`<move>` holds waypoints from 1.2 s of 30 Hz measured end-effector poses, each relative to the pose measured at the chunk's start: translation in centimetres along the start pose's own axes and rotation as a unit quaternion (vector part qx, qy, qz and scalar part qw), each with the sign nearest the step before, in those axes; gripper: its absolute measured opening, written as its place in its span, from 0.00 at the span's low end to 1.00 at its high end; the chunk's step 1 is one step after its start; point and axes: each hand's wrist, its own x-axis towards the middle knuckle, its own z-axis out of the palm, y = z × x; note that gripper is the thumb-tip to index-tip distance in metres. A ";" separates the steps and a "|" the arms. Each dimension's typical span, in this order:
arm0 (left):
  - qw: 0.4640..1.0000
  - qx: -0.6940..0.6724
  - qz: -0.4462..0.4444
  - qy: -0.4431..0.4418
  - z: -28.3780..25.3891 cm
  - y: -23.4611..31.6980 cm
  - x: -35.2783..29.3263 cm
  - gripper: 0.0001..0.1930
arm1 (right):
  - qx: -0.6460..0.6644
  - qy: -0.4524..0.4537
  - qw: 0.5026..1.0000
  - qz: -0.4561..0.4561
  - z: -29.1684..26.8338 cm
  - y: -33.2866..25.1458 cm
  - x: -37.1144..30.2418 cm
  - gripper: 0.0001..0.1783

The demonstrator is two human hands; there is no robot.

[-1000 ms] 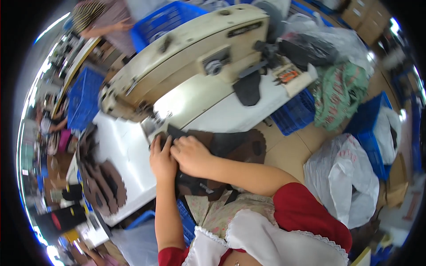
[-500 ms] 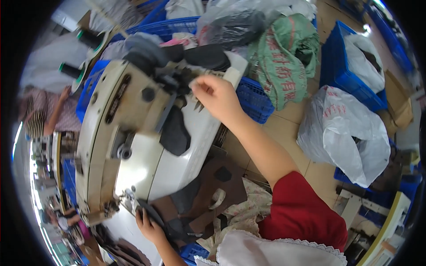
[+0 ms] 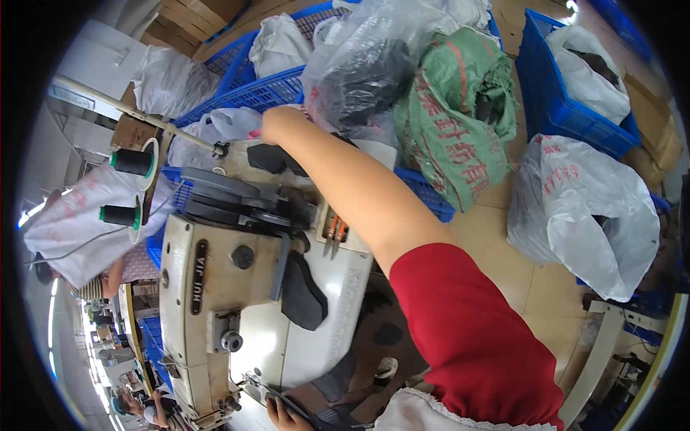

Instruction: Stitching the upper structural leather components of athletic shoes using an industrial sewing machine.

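Blue plastic crates (image 3: pixel 568 108) and stuffed bags crowd the workshop floor around your desk (image 3: pixel 345 287), where a cream industrial sewing machine (image 3: pixel 215 302) stands. Your right hand (image 3: pixel 277 123) reaches far over the machine to dark cut shoe pieces (image 3: pixel 269 158) lying behind it, touching them; whether it grips, you cannot tell. Your left hand (image 3: pixel 287 416) rests at the needle end on dark material (image 3: pixel 330 413), fingers mostly hidden.
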 end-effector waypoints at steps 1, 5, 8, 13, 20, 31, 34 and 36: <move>1.000 -0.001 0.023 0.004 0.2 0.0 0.1 0.18 | -0.021 0.001 1.000 0.000 0.6 0.5 0.6 0.20; 0.999 0.030 0.031 0.026 0.4 -1.1 0.0 0.20 | -0.095 -0.020 0.995 -0.007 2.8 2.3 3.1 0.25; 0.998 0.052 -0.007 0.041 0.2 -1.5 -0.4 0.21 | -0.154 -0.058 0.986 -0.026 4.5 3.2 4.9 0.28; 0.997 0.052 0.007 0.048 -0.5 -3.4 -0.9 0.22 | -0.174 -0.123 0.972 -0.096 4.8 -3.2 1.9 0.32; 0.999 0.035 0.007 0.034 0.3 -1.0 1.0 0.26 | 0.417 0.196 0.865 -0.200 -7.1 -6.2 -19.1 0.17; 0.998 0.011 0.017 0.068 0.8 -1.8 0.3 0.24 | 0.092 -0.308 0.770 -0.551 7.6 -17.0 -45.2 0.26; 0.996 0.044 0.045 0.055 0.3 -1.9 0.8 0.25 | 0.008 -0.322 0.798 -0.509 10.5 -16.3 -45.9 0.30; 0.995 0.052 0.063 0.053 0.0 -2.3 0.7 0.26 | 0.027 -0.315 0.796 -0.516 10.6 -16.2 -46.0 0.32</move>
